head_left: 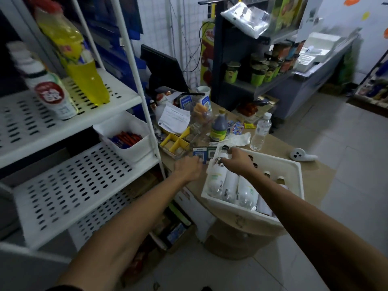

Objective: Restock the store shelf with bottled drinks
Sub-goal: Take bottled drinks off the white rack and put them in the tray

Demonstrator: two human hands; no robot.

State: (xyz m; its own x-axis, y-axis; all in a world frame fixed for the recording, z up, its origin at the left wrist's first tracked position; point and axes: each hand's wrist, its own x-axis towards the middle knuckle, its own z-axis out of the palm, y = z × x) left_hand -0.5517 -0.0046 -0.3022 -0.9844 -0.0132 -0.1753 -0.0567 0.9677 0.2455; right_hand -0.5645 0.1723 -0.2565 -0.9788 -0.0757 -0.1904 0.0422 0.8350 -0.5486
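Bottles (231, 187) lie in the white crate (228, 207) on the worktop (279, 143) — right grip (237, 160) clasps one white bottle (217, 177) by its neck at the far corner; left grip (186, 168) beside the crate, fingers hidden — cannot tell its state.

White crate (228, 207), white bottles (231, 186) lying inside, perforated white shelf (69, 181) to its left

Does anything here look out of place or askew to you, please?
A crumpled white tissue lies on the counter beside the clear water bottle. The yellow bottle on the shelf seems to lean, though the wide lens may exaggerate that.
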